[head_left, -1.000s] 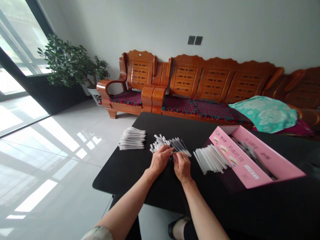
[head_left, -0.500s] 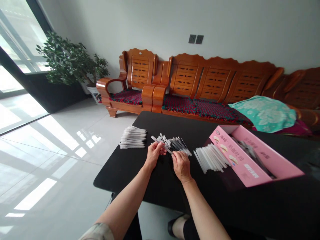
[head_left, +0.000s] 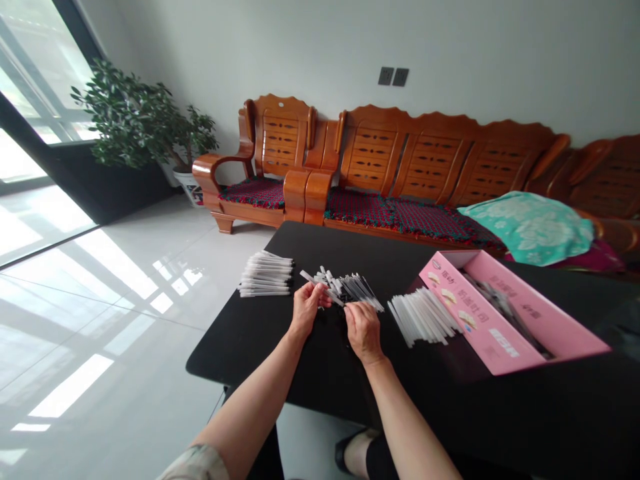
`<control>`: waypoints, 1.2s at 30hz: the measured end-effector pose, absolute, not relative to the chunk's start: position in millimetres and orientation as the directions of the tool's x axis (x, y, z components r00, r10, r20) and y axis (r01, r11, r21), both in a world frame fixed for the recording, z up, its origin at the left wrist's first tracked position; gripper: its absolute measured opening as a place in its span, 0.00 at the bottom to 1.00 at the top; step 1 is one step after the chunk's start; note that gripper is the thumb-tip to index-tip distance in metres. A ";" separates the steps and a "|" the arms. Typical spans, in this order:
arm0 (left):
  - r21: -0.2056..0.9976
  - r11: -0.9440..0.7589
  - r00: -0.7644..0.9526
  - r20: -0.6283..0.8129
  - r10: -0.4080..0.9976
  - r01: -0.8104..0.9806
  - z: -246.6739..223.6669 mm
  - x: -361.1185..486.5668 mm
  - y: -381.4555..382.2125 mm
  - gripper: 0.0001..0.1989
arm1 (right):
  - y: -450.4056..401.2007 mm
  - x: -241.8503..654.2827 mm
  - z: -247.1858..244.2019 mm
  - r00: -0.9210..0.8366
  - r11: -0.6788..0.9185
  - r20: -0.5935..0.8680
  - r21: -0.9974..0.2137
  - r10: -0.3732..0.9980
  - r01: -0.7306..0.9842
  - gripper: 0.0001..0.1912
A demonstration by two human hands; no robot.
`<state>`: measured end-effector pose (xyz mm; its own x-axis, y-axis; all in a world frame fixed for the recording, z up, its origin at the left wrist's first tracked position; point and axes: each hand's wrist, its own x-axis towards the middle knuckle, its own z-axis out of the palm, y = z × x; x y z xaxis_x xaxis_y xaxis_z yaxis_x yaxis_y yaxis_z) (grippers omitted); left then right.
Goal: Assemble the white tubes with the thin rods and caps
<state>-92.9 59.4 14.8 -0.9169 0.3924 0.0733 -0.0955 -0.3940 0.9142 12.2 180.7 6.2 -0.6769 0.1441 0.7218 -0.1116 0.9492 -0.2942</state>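
My left hand (head_left: pixel 306 308) is closed around a white pen (head_left: pixel 306 275), which slants down to the right over the black table. The fingertips of my right hand (head_left: pixel 364 329) pinch the pen's lower end, where finer detail is hidden. Just beyond my hands lie small white pen caps (head_left: pixel 326 275) and a bunch of thin dark-tipped refills (head_left: pixel 361 288). Small black pieces sit partly behind my fingers. On the left is a stack of white pens (head_left: pixel 267 275), side by side. Right of my right hand, translucent white pen barrels (head_left: pixel 424 317) form a row.
A long pink box (head_left: pixel 493 347) with grey contents stands open on the right of the black table (head_left: pixel 240 340). Behind the table runs a wooden sofa (head_left: pixel 370 153) with a teal cloth (head_left: pixel 535 228) on it. A potted plant (head_left: pixel 140 120) is at the left.
The pen's upper end has shifted very slightly to the left. Both hands keep their hold, and the piles look the same.
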 end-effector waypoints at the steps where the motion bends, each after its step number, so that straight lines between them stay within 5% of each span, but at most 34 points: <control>1: 0.916 -0.389 -0.917 0.071 0.392 -0.096 15.0 -93.1 59.2 0.21 | 180.7 12.2 6.1 -0.677 0.950 0.722 -0.290 0.139 -0.114 0.10; 36: 0.904 -0.415 -0.911 0.081 0.403 -0.103 12.5 -93.6 60.1 0.20 | 181.5 10.5 4.1 -0.667 0.928 0.715 -0.361 0.211 -0.093 0.08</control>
<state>-93.6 60.1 12.5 -0.9114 0.4033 0.0814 -0.1031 -0.4155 0.9037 10.5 181.5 4.1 -0.6665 0.2115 0.7149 -0.0929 0.9279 -0.3611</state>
